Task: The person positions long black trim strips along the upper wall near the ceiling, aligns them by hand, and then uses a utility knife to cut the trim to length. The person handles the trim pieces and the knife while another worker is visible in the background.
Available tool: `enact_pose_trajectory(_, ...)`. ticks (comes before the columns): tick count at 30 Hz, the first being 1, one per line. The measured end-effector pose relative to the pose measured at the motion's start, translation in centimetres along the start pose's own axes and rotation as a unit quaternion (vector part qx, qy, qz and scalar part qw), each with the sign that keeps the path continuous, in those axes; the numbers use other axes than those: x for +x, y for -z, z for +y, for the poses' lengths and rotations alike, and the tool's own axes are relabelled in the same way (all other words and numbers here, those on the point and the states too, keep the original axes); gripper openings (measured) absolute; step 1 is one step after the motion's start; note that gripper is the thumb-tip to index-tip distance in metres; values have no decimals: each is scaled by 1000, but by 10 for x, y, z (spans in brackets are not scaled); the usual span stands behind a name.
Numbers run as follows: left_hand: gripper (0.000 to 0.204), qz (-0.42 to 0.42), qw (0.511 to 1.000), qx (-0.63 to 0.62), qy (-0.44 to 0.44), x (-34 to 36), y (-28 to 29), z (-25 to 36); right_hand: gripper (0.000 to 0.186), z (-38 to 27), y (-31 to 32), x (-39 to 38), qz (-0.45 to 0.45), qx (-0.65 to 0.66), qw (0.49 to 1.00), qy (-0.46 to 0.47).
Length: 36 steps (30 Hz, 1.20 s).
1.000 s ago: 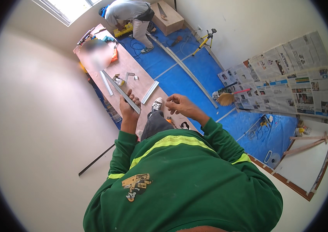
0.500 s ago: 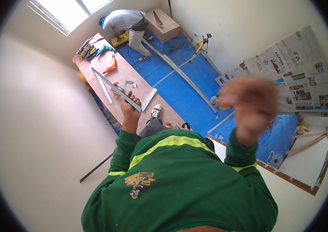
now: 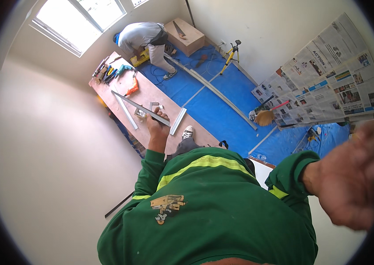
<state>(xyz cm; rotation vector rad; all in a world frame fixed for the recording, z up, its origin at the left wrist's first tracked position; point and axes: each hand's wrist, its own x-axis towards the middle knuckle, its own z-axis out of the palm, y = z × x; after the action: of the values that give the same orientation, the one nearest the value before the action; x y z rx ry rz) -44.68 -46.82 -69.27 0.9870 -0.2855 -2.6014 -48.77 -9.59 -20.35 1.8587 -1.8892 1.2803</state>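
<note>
My left hand is closed around one end of a long, straight silver metal strip, which slants away to the upper left above a wooden workbench. On the bench near that hand lie a short white-grey metal profile, a thin pale strip and a small metal square. Far to the right, my right hand is raised close to the camera, somewhat blurred. Its fingers are apart and slightly bent, and I see nothing held in it.
An orange drill, a teal drill and several hand tools lie at the bench's far end. A co-worker bends beside a wooden box. Long rails and a yellow tripod occupy the blue sheet. Newspaper covers a right-hand panel.
My right hand has swung outward to the right and nearer the camera's edge. The view has shifted, and my left hand still grips the metal strip.
</note>
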Motion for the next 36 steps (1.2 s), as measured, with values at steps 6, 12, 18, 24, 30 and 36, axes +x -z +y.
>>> enact_pose_trajectory(6, 46, -12, 1000, 4, -3, -2, 3, -2, 86, 16, -25, -43, 117, -74, 990, 18)
enact_pose_trajectory(12, 40, -9, 1000, -1, -6, -6, 10, -1, 84, 26, -30, -50, 123, -41, 991, 28)
enact_pose_trajectory(18, 35, -12, 1000, -3, -6, -12, 13, 4, 80, 38, -40, -43, 150, -57, 986, 44)
enact_pose_trajectory(24, 42, -21, 1000, -10, -8, -11, 19, 2, 74, 48, -43, -48, 172, -86, 980, 41)
enact_pose_trajectory(30, 58, -4, 1000, -15, 6, -5, 26, 1, 71, 55, -52, -44, 195, -90, 976, 20)
enact_pose_trajectory(36, 57, -10, 1000, -13, 8, -1, 30, 0, 72, 52, -58, -43, 219, -102, 970, -9)
